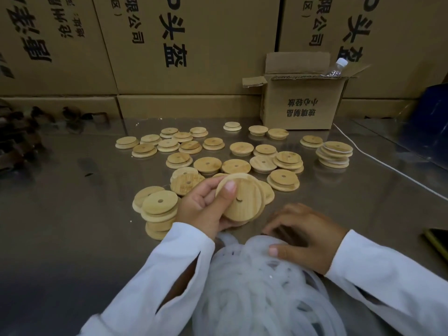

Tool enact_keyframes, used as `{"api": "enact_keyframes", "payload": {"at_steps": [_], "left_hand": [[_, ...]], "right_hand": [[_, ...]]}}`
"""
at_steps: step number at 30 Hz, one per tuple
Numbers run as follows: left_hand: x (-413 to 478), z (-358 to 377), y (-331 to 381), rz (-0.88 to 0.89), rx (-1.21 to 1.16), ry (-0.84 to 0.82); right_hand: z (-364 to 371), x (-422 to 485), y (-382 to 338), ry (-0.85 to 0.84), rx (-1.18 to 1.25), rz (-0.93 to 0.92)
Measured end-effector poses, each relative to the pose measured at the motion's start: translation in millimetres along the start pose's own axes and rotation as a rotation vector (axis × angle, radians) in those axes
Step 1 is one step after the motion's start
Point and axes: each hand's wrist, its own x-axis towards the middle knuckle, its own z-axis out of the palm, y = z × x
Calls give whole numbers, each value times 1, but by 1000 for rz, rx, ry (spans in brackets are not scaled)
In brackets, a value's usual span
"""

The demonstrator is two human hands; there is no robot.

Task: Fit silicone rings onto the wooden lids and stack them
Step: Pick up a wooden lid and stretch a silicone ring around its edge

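The left hand (203, 210) gripped a pale, round wooden lid (247, 207) with a small centre hole. The right hand (306, 236) lay curled on milky silicone rings (254, 289); whether it grasped one was unclear.

Head-worn view, forward and down, close over the table (72, 214).

Stacked printed cartons (194, 44) wall in a glossy tabletop (72, 214)
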Motion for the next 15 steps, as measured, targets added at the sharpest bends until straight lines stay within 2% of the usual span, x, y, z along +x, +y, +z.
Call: {"api": "enact_keyframes", "payload": {"at_steps": [11, 15], "left_hand": [[0, 1, -5, -64, -48, 10], [1, 0, -6, -86, -58, 25]], "right_hand": [[8, -1, -7, 188, 398, 58], [2, -2, -10, 336, 577, 1]]}}
